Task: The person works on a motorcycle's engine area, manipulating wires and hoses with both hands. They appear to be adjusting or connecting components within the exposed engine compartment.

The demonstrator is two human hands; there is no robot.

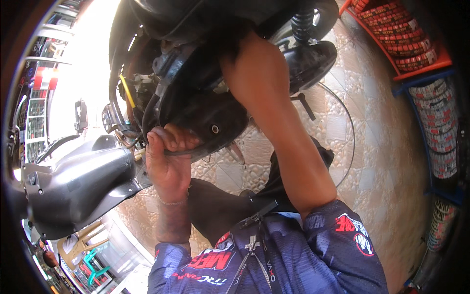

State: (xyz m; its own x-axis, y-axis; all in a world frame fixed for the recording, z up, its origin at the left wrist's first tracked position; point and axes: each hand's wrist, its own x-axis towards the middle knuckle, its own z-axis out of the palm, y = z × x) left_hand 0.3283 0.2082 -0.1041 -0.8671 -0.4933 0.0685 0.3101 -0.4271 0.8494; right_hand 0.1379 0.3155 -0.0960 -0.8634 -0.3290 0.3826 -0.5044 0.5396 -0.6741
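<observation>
My left hand [169, 152] grips the lower rim of a curved black plastic housing [196, 112] on a motor scooter, with its fingers curled over the edge. My right hand [254, 68] reaches up into the dark space beneath the upper black bodywork [176, 14]; its fingertips are hidden there. A small round metal ring [214, 129] shows on the housing between my forearms. A black shock absorber spring [301, 24] is above and right of my right hand, and a yellow strip [126, 90] shows among the parts to the left.
A long black body panel [83, 181] extends to the lower left. A thin black cable [352, 137] loops over the tiled floor [372, 147]. Racks of stacked tires [404, 39] line the right side. Plastic chairs [95, 264] and a person [51, 259] are at the lower left.
</observation>
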